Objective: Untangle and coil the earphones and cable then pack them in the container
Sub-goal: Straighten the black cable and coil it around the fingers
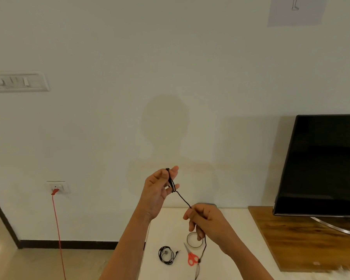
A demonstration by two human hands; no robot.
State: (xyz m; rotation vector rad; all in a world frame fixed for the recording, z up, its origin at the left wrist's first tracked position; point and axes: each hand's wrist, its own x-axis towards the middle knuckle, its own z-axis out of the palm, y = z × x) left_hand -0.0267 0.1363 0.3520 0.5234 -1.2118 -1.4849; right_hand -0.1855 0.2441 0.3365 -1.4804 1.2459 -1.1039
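A plain pale wall (170, 67) fills most of the view, with a white table (226, 259) seen low in the frame beneath two raised bare hands. A thin black cable (183, 200) is stretched taut in the air between the hands, above the table. The left hand (160, 190) is held highest, palm turned toward the camera, with loops of the cable wound around its spread fingers and pinned by the thumb. The right hand (205, 221) is held lower and to the right, its fingers curled closed around the cable, which trails down from it past the table's front edge. On the table, a coiled set of black earphones (166, 255) is laid flat, well apart from the hands. Just beside it, red-handled scissors (191, 257) are laid, and near their tips stands a round clear container (194, 240), partly hidden by the right hand. Farther out, a dark television screen (321, 164) is set on a wooden stand (303, 239) at right. A switch panel (20, 81) is mounted on the wall at left, and below it a red cord (58, 229) is plugged into a wall socket (59, 187). No legible writing can be made out anywhere.
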